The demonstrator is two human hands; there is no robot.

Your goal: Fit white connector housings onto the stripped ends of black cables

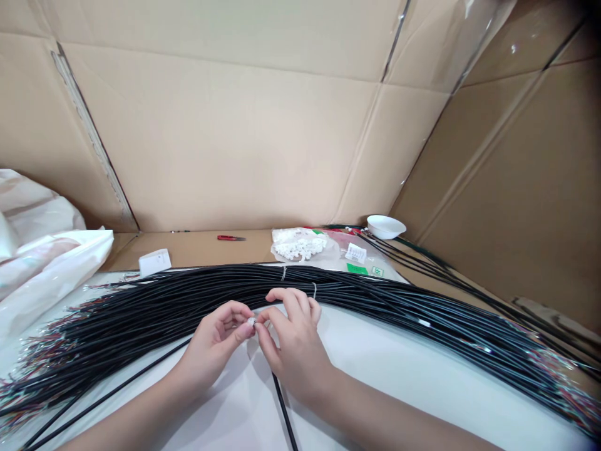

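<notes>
My left hand (216, 341) and my right hand (291, 341) meet at the middle of a white table (394, 376), fingertips pinched together. Between them sits a small white connector (251, 322), pinched by my left thumb and forefinger. My right hand's fingers close on the end of a black cable (282, 407) that runs back toward me under the wrist. Just beyond the hands lies a thick bundle of black cables (188, 300), tied with thin bands, stretching across the whole table with coloured wire ends at both sides.
A clear bag of white connectors (300, 245), a white bowl (385, 226), small labels (355, 253), a red-handled tool (231, 238) and a white box (154, 262) lie behind the bundle. White plastic bags (42, 263) sit at the left. Cardboard walls (263, 138) enclose the space.
</notes>
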